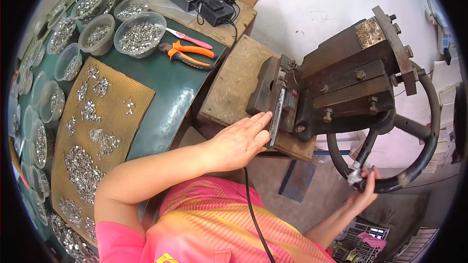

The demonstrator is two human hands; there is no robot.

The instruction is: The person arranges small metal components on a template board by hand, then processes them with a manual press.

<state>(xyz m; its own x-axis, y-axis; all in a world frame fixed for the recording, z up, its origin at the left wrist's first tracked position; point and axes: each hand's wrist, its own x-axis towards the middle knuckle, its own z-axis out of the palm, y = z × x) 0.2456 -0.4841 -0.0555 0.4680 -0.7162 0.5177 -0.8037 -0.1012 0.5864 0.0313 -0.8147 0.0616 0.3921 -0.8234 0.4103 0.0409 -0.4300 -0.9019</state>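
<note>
Our left hand [241, 141] is at the press [348, 80], the strip [278, 111] just right of its fingertips; we cannot tell whether it grips. Our right hand [365, 192] clasps the wheel [412, 127] low down.

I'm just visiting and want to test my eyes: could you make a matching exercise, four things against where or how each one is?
Things
1. Person's bare left hand
2. Person's bare right hand
3. Orange-and-black metal pliers
4. Brown textured mat

Places and states
A. Bearing piles of small silvery metal pieces
B. At the lower rim of the black round handwheel
C. Beside a slim pink-handled tool
D. At a long, narrow metal strip

Pairs: 1-D, 2-B, 3-C, 4-A
</note>
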